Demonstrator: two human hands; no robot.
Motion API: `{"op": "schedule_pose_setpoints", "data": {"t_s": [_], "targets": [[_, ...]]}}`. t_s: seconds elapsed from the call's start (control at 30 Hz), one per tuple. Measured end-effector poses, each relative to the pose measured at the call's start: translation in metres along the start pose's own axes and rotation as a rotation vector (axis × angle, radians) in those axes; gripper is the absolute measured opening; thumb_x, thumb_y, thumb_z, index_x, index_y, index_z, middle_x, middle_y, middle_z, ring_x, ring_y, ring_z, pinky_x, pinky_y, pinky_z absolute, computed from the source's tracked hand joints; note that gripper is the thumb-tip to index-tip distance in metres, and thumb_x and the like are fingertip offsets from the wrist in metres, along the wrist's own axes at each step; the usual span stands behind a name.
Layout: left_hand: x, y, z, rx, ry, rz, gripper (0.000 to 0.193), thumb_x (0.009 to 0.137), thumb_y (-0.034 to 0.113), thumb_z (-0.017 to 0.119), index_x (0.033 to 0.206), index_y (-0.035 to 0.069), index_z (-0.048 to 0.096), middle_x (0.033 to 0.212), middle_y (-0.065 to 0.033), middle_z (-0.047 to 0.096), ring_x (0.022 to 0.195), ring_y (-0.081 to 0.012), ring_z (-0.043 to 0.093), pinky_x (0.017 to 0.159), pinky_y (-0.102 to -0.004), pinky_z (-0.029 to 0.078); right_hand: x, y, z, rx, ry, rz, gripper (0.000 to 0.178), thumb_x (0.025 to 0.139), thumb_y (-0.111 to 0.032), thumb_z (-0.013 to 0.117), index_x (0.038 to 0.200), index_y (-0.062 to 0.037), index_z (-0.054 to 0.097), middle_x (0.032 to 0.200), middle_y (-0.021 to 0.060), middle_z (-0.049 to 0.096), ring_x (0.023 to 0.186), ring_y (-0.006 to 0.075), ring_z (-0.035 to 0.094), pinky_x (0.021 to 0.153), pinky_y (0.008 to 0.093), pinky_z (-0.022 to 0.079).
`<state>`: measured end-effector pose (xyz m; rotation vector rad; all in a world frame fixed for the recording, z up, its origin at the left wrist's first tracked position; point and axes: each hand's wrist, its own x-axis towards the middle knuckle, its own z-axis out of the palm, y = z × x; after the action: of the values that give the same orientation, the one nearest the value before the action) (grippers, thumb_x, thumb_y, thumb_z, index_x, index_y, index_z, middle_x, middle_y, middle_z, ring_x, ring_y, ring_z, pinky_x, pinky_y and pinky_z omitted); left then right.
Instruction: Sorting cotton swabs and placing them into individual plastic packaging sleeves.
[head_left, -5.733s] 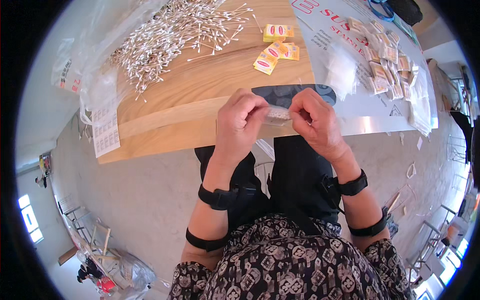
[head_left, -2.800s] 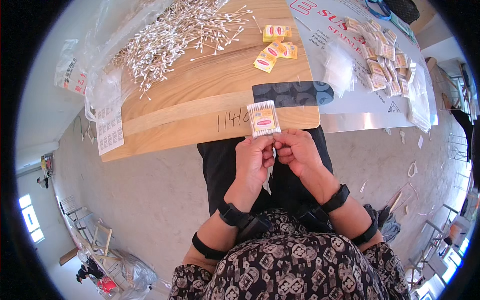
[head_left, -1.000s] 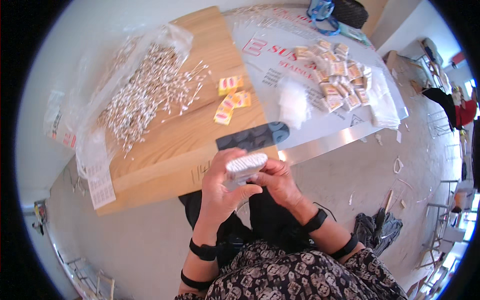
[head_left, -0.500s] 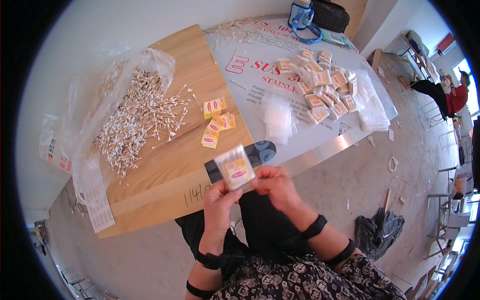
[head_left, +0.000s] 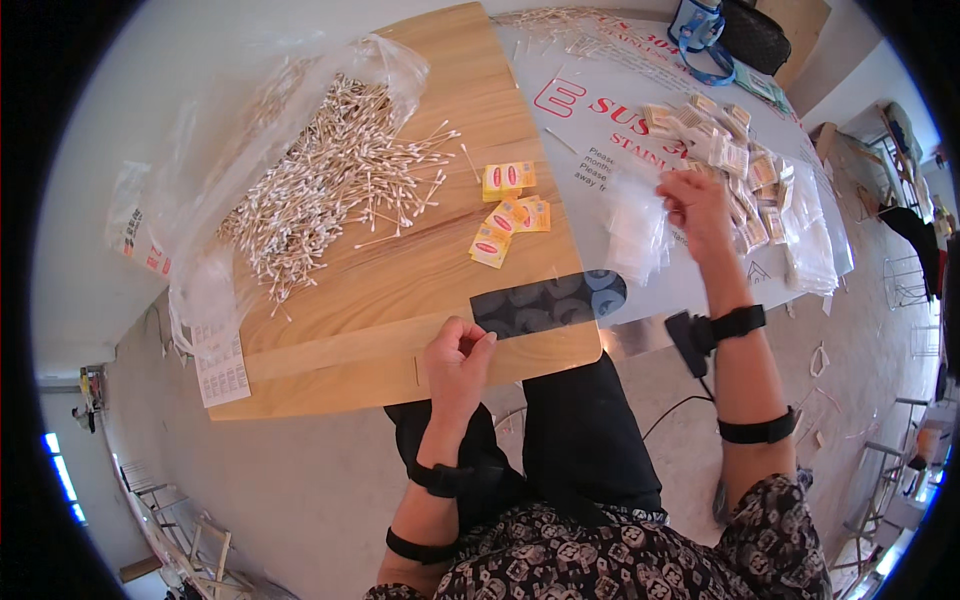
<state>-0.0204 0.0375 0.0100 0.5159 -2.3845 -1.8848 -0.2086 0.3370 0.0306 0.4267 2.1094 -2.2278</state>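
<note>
My left hand [head_left: 460, 362] is held over the front edge of the wooden board, its fingers curled in with nothing visible in them. My right hand [head_left: 700, 212] reaches out above the grey sheet, fingers loosely bent and apart, and no held thing shows. It hovers between a stack of clear plastic bags [head_left: 632, 238] and a heap of filled swab packets [head_left: 735, 158], hiding part of both. Several yellow cards [head_left: 508, 226] lie on the board ahead of my left hand. A big pile of cotton swabs [head_left: 320, 190] spills from a clear plastic sack [head_left: 400, 62].
A dark strip with a rounded end [head_left: 545, 303] crosses from the board onto the sheet. More clear bags [head_left: 812, 250] lie right of the packets. A blue bottle holder [head_left: 697, 28] and a dark bag [head_left: 755, 38] stand at the back. Loose swabs [head_left: 570, 28] are scattered near there.
The filled packet that was in my hands has left them. My right hand has moved forward and right to the heap; my left has stayed near the board's edge. The view has shifted.
</note>
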Motion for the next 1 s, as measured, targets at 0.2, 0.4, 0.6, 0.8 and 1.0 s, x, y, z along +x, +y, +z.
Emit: {"op": "schedule_pose_setpoints", "data": {"t_s": [0.2, 0.4, 0.6, 0.8, 1.0], "targets": [[0.01, -0.015, -0.006, 0.151, -0.053, 0.146, 0.012, 0.083, 0.003, 0.068, 0.08, 0.003, 0.056, 0.067, 0.0033, 0.054, 0.059, -0.0031, 0.05, 0.054, -0.0188, 0.04, 0.004, 0.035, 0.023, -0.635, 0.103, -0.273, 0.017, 0.07, -0.01, 0.075, 0.083, -0.0006, 0.068, 0.077, 0.0073, 0.066, 0.066, 0.0193, 0.06, 0.062, 0.0329, 0.049], [0.007, -0.012, -0.003, 0.161, -0.014, 0.192, 0.013, 0.082, 0.0, 0.068, 0.08, 0.003, 0.056, 0.067, 0.0034, 0.054, 0.059, -0.0029, 0.049, 0.054, -0.0186, 0.04, 0.025, 0.066, 0.012, -0.924, 0.367, -0.549, 0.016, 0.072, -0.013, 0.073, 0.085, -0.004, 0.07, 0.096, 0.0145, 0.066, 0.087, 0.0299, 0.063, 0.077, 0.0401, 0.05], [0.007, -0.016, -0.004, 0.147, -0.017, 0.216, 0.013, 0.083, 0.0, 0.068, 0.079, 0.003, 0.056, 0.068, 0.0036, 0.054, 0.059, -0.0028, 0.048, 0.055, -0.0187, 0.04, 0.044, 0.082, -0.005, -1.012, 0.174, -0.472, 0.018, 0.073, -0.021, 0.072, 0.084, -0.006, 0.072, 0.093, 0.0149, 0.067, 0.086, 0.0334, 0.064, 0.077, 0.0411, 0.05], [0.008, -0.019, -0.003, 0.171, -0.016, 0.229, 0.012, 0.083, 0.001, 0.068, 0.08, 0.003, 0.056, 0.068, 0.0038, 0.054, 0.059, -0.0027, 0.047, 0.055, -0.0188, 0.04, 0.039, 0.073, -0.019, -0.858, 0.252, -0.467, 0.018, 0.076, -0.021, 0.071, 0.084, -0.0049, 0.072, 0.085, 0.0155, 0.067, 0.08, 0.0333, 0.064, 0.073, 0.0408, 0.05], [0.002, -0.004, -0.002, -0.023, -0.01, 0.114, 0.01, 0.087, 0.004, 0.066, 0.083, 0.004, 0.058, 0.069, 0.0023, 0.056, 0.057, -0.0036, 0.049, 0.053, -0.0192, 0.041, -0.02, 0.023, -0.015, -0.599, 0.44, -0.633, 0.012, 0.083, -0.01, 0.067, 0.089, -0.0009, 0.07, 0.087, 0.0134, 0.068, 0.077, 0.0285, 0.065, 0.072, 0.0352, 0.051]]}}
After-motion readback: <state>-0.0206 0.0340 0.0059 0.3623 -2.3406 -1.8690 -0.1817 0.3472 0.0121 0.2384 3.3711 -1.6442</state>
